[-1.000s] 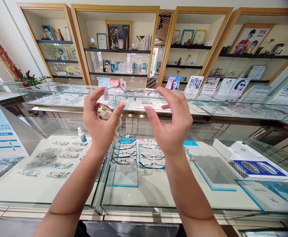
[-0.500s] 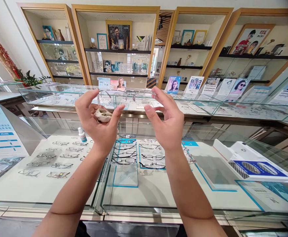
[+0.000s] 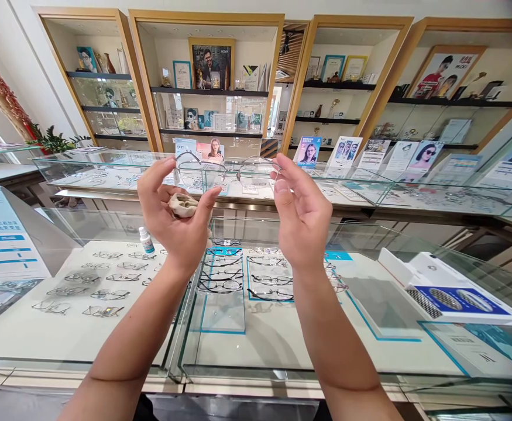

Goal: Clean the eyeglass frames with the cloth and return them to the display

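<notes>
A pair of thin-rimmed glasses (image 3: pixel 232 171) is held up level above the display counter, its clear lenses seen against the counter behind. My left hand (image 3: pixel 174 216) grips the frame's left side and also keeps a crumpled beige cloth (image 3: pixel 183 205) against the palm with its curled fingers. At the right side of the same frame, the fingers of my right hand (image 3: pixel 303 219) are pinched on the rim or temple; which of the two is hard to tell.
Below is a glass counter (image 3: pixel 260 351) with rows of glasses (image 3: pixel 223 285). A small white bottle (image 3: pixel 146 240) stands left of my left forearm. A white and blue box (image 3: pixel 461 301) lies at right, a sign (image 3: pixel 5 234) at left. Another glass counter (image 3: pixel 347 202) and shelves are behind.
My right hand has shifted slightly right, its thumb and fingers now closer together at the frame's side. The glasses have turned slightly. My left hand has moved very little.
</notes>
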{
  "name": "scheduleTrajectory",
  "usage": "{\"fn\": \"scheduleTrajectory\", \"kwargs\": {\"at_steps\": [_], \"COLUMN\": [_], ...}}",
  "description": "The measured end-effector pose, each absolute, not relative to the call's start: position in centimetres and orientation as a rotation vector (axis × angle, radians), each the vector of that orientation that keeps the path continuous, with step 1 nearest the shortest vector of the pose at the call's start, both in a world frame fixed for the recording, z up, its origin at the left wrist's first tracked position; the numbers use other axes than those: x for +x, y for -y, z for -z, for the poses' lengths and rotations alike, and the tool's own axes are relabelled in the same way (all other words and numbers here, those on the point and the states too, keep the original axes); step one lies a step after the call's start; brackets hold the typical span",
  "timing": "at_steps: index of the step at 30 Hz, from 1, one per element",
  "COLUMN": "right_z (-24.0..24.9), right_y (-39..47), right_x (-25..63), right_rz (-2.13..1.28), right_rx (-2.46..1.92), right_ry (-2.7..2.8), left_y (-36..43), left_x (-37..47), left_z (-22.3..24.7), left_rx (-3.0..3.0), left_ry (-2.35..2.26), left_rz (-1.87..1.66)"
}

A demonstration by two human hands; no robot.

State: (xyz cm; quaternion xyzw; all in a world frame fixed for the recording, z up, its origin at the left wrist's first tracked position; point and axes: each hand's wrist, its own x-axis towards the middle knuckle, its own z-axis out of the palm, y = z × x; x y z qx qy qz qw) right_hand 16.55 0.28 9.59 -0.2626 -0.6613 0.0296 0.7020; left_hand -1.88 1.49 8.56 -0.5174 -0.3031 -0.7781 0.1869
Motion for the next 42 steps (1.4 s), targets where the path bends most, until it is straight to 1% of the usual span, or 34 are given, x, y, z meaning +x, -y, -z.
{"fn": "scheduleTrajectory", "kwargs": {"at_steps": [6, 10, 19, 26, 34, 42], "right_z": [-9.7, -10.02, -10.15, -10.14, -10.33, -10.34], "right_y": [-0.26, 0.2, 0.09, 0.11, -0.47, -0.48], "right_x": [16.75, 16.68, 16.6, 16.75, 17.04, 17.11], "right_rz": [0.034, 0.028, -0.02, 0.049, -0.182, -0.187], "right_rx": [-0.612, -0.601, -0.561, -0.594, -0.563, -0.556], "right_ry": [1.415, 1.366, 1.331, 1.353, 1.317, 1.316], "left_y": [-1.32, -1.34, -1.48, -1.43, -1.35, -1.4], "left_x": [-2.03, -2.02, -1.86, -1.73, -1.5, -1.53], "left_z": [-8.85, -8.97, -8.66, -8.63, -8.37, -8.21], "left_rx": [-1.547, -1.584, -1.588, -1.5, -1.468, -1.473], "left_ry": [0.908, 0.888, 0.901, 0.897, 0.881, 0.93], "left_rz": [2.227, 2.267, 2.235, 2.145, 2.16, 2.138]}}
